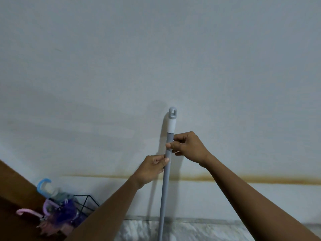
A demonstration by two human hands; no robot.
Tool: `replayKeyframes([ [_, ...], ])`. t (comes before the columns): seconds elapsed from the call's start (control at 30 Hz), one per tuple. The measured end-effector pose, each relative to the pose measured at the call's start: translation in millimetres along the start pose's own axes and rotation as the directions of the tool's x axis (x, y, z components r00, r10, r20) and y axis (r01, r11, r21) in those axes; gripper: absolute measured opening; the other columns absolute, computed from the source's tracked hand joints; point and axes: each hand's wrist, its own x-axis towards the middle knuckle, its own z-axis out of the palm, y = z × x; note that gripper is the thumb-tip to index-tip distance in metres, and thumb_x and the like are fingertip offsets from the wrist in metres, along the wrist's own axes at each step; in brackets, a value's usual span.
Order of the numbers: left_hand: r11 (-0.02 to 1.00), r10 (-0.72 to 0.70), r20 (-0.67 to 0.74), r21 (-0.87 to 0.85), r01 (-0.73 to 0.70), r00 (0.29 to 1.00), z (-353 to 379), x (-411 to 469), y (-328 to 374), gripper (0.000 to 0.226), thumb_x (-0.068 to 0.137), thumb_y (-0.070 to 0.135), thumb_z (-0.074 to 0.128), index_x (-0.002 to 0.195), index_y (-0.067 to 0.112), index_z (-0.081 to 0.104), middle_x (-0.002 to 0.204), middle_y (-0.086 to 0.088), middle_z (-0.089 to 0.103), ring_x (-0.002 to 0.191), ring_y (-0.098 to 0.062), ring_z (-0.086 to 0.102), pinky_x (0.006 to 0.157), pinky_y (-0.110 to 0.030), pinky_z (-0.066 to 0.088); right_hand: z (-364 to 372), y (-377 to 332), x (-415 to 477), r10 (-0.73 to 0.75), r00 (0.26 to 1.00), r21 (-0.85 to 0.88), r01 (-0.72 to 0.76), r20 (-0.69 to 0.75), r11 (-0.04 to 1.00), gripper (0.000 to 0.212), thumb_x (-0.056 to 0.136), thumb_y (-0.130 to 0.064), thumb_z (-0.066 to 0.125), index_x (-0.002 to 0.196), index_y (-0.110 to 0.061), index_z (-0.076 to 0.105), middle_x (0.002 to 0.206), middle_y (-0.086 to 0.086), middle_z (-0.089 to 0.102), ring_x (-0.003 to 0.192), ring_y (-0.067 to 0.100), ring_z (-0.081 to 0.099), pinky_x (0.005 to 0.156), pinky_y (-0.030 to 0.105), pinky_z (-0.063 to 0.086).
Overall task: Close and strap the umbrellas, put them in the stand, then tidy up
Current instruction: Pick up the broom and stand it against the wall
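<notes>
A grey pole (164,192) with a white band and a grey hanging loop at its top stands upright against the pale wall. My right hand (187,147) pinches the pole just below the white band. My left hand (151,169) holds it a little lower, thumb on the shaft. At the lower left a black wire stand (85,205) holds closed umbrellas: one with a blue hook handle (43,186), one with a purple handle (47,206), one with a pink handle (28,212). The pole's lower end is out of view.
A brown wooden surface (15,192) runs along the lower left beside the stand. A rust-coloured stain line (243,179) crosses the wall low down. Grey marbled floor (191,232) meets the wall at the bottom.
</notes>
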Motion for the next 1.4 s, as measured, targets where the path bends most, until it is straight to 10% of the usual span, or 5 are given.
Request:
replayKeyframes([
  [0.3,0.988,0.044,-0.116,0.149,-0.026,0.992,-13.1,-5.2,-12.4,0.036,0.082,0.048,0.068,0.095,0.015,0.076,0.076,0.004,0.065,0.076,-0.01,0.057,0.077,-0.031,0.046,19.6,0.9,2.9,-0.041,0.998,-0.069,0.044,0.037,0.997,0.009,0.088,-0.018,0.076,0.088,-0.01,0.08,0.079,0.012,0.075,0.068,0.011,0.067,0.062,0.022,0.055],
  [0.73,1.0,0.006,-0.06,0.018,-0.005,0.998,-8.4,-3.1,-2.5,0.022,0.096,0.024,0.064,0.108,0.008,0.074,0.098,-0.006,0.068,0.098,-0.019,0.066,0.102,-0.048,0.048,16.5,-8.2,1.7,-0.01,1.0,0.043,0.011,-0.021,0.999,0.014,0.087,-0.021,0.078,0.095,-0.011,0.081,0.081,0.01,0.078,0.073,0.027,0.075,0.074,0.035,0.063],
  [1.17,0.968,0.174,-0.101,0.2,-0.152,0.979,9.0,14.3,-2.4,0.019,0.102,0.02,0.055,0.106,0.017,0.073,0.078,0.029,0.063,0.082,0.01,0.053,0.079,-0.014,0.042,7.7,3.8,8.1,0.043,0.997,0.132,-0.033,-0.071,0.991,0.01,0.089,-0.016,0.073,0.087,-0.008,0.079,0.077,0.016,0.076,0.075,0.03,0.076,0.081,0.041,0.063],
  [1.4,0.983,0.139,-0.024,0.123,-0.135,0.99,7.4,22.4,-1.9,0.03,0.093,0.051,0.056,0.113,0.036,0.071,0.097,0.003,0.063,0.098,-0.016,0.056,0.097,-0.037,0.045,-1.6,0.9,11.5,-0.047,0.994,0.057,0.053,-0.095,0.997,0.012,0.09,-0.02,0.073,0.085,-0.01,0.079,0.072,0.008,0.076,0.073,0.024,0.076,0.082,0.044,0.062],
])
